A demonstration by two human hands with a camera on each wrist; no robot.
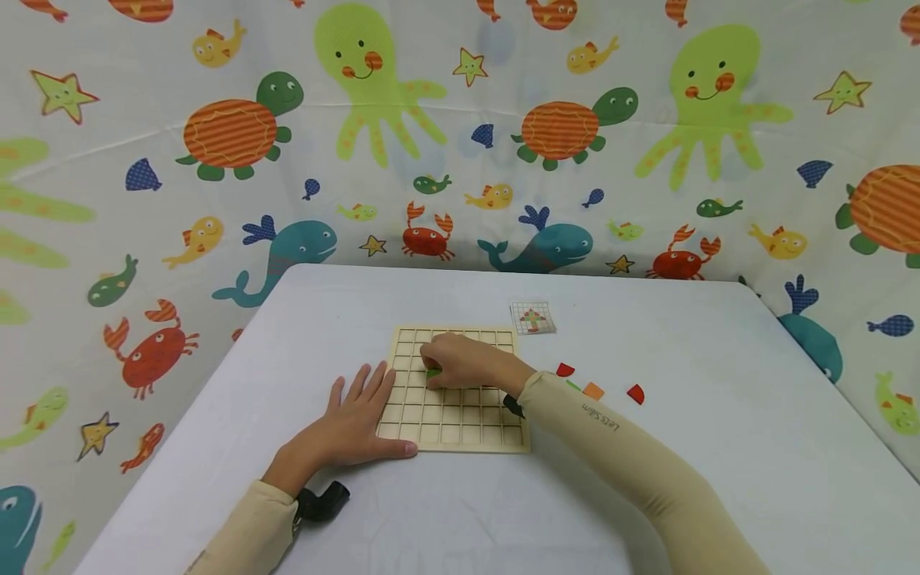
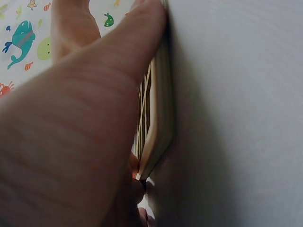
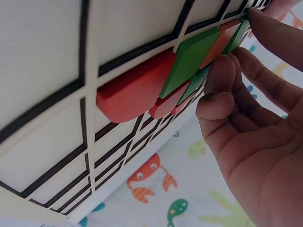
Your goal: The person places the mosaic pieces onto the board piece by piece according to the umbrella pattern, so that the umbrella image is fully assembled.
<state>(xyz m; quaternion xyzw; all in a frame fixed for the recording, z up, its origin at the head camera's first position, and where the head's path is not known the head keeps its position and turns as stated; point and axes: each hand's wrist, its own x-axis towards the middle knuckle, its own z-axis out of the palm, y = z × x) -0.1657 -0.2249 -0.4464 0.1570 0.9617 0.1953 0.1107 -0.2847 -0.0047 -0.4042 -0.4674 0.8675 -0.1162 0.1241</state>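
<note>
A pale wooden grid board point(image 1: 470, 435) lies on the white table. Beside its left edge, my left hand point(image 1: 352, 419) is spread flat, with the fingertips along the edge and the thumb across the near-left corner. Over the board's upper middle, my right hand point(image 1: 463, 361) pinches a small green tile point(image 3: 239, 34) between thumb and fingers at the grid. The right wrist view shows a row of tiles on the board: a red rounded tile point(image 3: 137, 85), a green tile point(image 3: 191, 56) and an orange tile point(image 3: 221, 42). More red and green tiles sit behind that row, partly covered by others.
Right of the board lie loose pieces: a red one point(image 1: 565, 370), a thin-looking green one point(image 1: 573, 385), an orange square point(image 1: 592, 391) and another red one point(image 1: 636, 394). A pattern card point(image 1: 533, 317) lies at the board's far right corner. A sea-animal cloth point(image 1: 460, 160) hangs behind the table.
</note>
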